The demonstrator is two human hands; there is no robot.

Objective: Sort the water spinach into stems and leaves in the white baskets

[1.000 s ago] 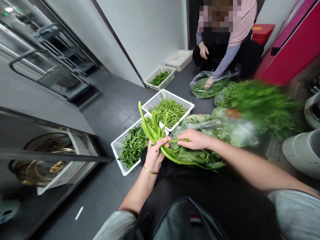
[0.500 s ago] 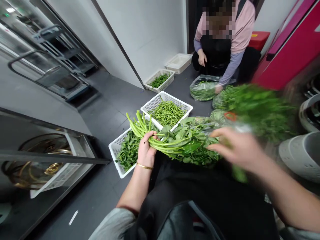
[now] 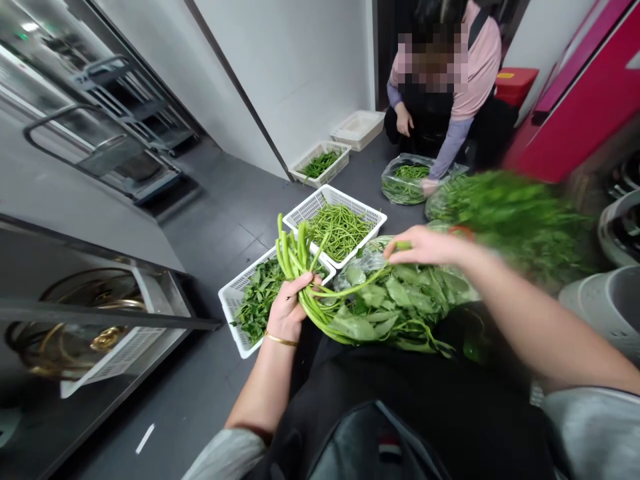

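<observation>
My left hand [image 3: 290, 305] is closed around a bunch of long-stemmed leafy greens [image 3: 320, 317]. The thick cut ends of the stems point up and away, while the broad leaves trail to the right over my lap. Above those leaves, my right hand [image 3: 425, 245] pinches a single green stem [image 3: 357, 288] that runs back to the bunch. Just beyond my left hand stands a white basket [image 3: 231, 303] of loose green leaves [image 3: 260, 293]. Touching its far side is another white basket [image 3: 377, 218], which holds thin green beans [image 3: 337, 230].
A co-worker [image 3: 450, 113] crouches at the back, one hand at a clear bag of greens [image 3: 407, 180]. A leafy heap [image 3: 515, 207] lies to the right, near a grey bucket [image 3: 600, 310]. Metal shelving [image 3: 165, 320] borders the left, with platform trolleys [image 3: 125, 153] behind.
My right hand has moved up and left and now grips a stem. The bunch in my left hand has tilted, its cut ends standing more upright.
</observation>
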